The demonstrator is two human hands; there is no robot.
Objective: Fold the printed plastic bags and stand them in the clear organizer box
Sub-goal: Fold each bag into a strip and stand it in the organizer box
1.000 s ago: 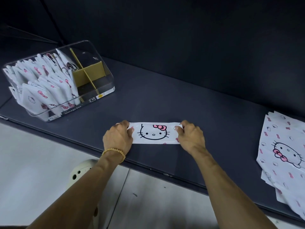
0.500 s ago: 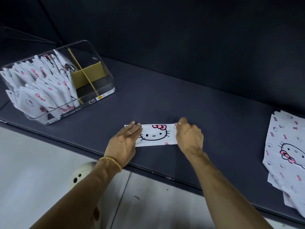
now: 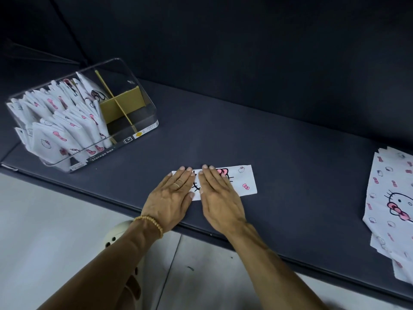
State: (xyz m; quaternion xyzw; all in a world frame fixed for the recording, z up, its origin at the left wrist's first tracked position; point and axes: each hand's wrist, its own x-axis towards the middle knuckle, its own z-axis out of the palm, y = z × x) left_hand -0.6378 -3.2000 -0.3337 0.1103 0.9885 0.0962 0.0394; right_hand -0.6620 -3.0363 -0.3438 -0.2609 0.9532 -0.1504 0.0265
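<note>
Both hands lie flat on a folded bag [image 3: 244,180], a long white strip stretched left to right on the dark table [image 3: 279,157], close to its near edge. The left hand [image 3: 171,198] covers the strip's left end, fingers straight and together, pressing down with a thin ring on one finger and a beaded bracelet [image 3: 150,222] at the wrist. The right hand [image 3: 220,198] presses just beside it, fingers also straight, nothing curled round the plastic; a narrow gap between the two hands shows black printed lines. Neither hand grips anything; both simply press with open palms. The strip's right end sticks out bare past the right hand, showing a pink bow, a small cat face and another small pink bow on white. Its edges look straight and its corners square, lying flat against the table. Far to the left stands the clear organizer box [image 3: 143,104], tilted in the view, with a yellowish cardboard divider [image 3: 125,104] crossing inside it. Its left compartments are packed with folded bags [image 3: 64,121] standing upright, white with pink bows and cat faces; the right compartments beyond the divider look bare. Well apart at the right edge of the table lies a stack of unfolded bags [image 3: 391,198], flat, printed with a large cat face and scattered pink bows.
</note>
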